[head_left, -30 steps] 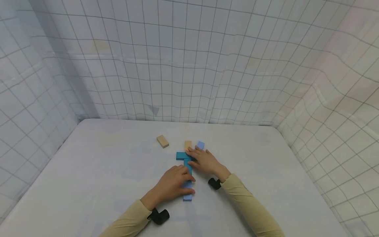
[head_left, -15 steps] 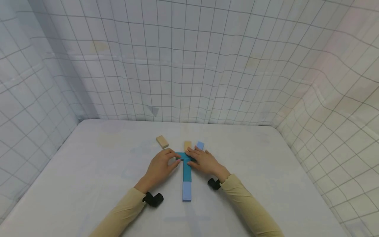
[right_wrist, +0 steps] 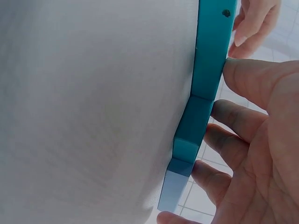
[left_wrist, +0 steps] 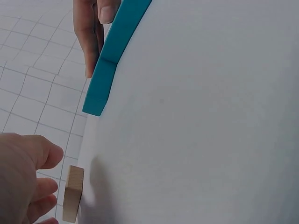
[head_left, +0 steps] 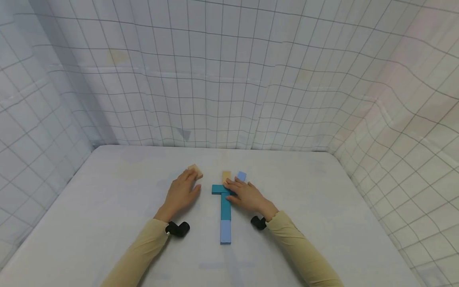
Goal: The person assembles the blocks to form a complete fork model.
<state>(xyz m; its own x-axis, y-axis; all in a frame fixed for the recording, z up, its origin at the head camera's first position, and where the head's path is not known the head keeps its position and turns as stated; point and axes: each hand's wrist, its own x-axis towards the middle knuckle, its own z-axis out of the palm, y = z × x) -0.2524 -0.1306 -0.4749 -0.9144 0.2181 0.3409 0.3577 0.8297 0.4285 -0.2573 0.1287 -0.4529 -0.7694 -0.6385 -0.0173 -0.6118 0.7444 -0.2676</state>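
My left hand [head_left: 180, 192] is at a plain wooden block [head_left: 195, 171] on the left, its fingertips over the block's near side. In the left wrist view a small gap shows between the fingers and this block [left_wrist: 73, 193]. My right hand [head_left: 248, 195] rests with fingers spread on the teal crosswise block [head_left: 216, 189], hiding its right end. Below that, an upright teal block [head_left: 225, 206] and a light blue block [head_left: 225, 232] continue in a line, forming a T. In the right wrist view the fingertips touch the tops of the teal blocks [right_wrist: 208, 51].
Behind the crosswise block lie a yellowish wooden block [head_left: 226, 176] and another light blue block [head_left: 242, 175], both partly hidden by the right hand. A white cloth covers the table [head_left: 118, 215]. Grid-patterned curtains [head_left: 229, 79] hang at the back and sides.
My left hand has gone from the light blue block at the bottom, past the left end of the crosswise block, to the wooden block at the upper left. The right hand stays in place.
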